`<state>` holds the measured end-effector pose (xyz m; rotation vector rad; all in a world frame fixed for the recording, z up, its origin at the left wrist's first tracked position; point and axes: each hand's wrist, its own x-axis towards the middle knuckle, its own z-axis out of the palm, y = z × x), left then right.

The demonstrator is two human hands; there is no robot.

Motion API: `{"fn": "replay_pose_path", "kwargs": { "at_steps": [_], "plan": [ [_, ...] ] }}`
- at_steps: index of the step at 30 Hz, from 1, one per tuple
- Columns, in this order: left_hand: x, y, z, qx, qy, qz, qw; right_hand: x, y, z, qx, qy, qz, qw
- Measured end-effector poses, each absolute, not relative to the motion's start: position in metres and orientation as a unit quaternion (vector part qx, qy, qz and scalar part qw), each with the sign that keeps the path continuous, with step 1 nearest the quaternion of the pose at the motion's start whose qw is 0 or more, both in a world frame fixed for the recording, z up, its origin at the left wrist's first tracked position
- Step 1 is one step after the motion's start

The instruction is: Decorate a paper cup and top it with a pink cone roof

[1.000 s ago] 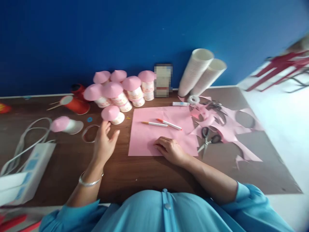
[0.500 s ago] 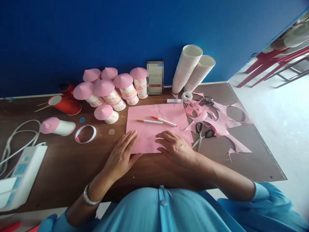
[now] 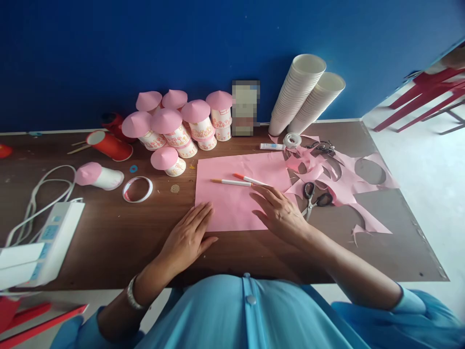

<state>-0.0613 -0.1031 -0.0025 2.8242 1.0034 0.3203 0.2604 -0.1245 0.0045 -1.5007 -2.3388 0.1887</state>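
Both hands (image 3: 189, 237) flat on pink paper (image 3: 232, 203)

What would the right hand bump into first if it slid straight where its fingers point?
Most likely the orange-capped pen, lying on the pink paper just ahead of the right hand, though depth is hard to judge.

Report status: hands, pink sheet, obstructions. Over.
Left hand open, flat at pink sheet corner. Right hand open on sheet, by two markers. Scissors off to right.

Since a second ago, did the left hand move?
Yes. The left hand went rightward, away from the lone pink-topped cup, and now rests flat on the near-left corner of the pink paper.
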Motion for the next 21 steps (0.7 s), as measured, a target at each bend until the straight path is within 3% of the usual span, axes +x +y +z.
{"fn": "replay_pose_path", "kwargs": {
  "at_steps": [3,9,21],
  "plan": [
    [-0.063,-0.103,-0.003,0.934,0.332,0.111,0.068,0.245,-0.095,0.008,-0.521,-0.834,0.058,0.169],
    [-0.067,-0.104,-0.007,0.94,0.317,0.119,0.043,0.234,-0.046,-0.001,-0.534,-0.844,0.006,0.052],
    [-0.067,-0.11,0.0,0.947,0.312,0.08,-0.005,0.326,-0.043,-0.011,-0.622,-0.776,-0.087,0.052]
  ]
}}
